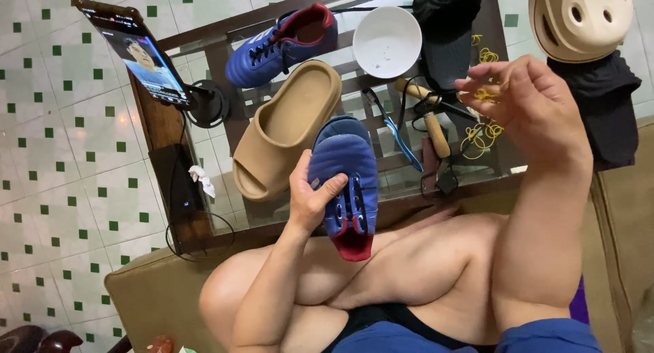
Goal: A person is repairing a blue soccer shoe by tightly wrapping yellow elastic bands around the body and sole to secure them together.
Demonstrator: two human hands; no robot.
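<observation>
My left hand (310, 198) grips a blue sports shoe (346, 179) with a red lining, holding it toe away from me above my lap. The thumb lies across its upper by the lace holes. My right hand (521, 101) is raised to the right with the fingers curled, pinching a yellow rubber band (485, 93). A second blue shoe (279, 45) with dark laces lies on the glass table (225, 60) further away.
On the table lie a tan slide sandal (283, 132), a white bowl (387, 41), a blue toothbrush (398, 134), wooden-handled tools (430, 118), loose yellow rubber bands (480, 135) and a black sandal (446, 26). A phone (136, 50) stands at left. A beige clog (579, 19) lies at right.
</observation>
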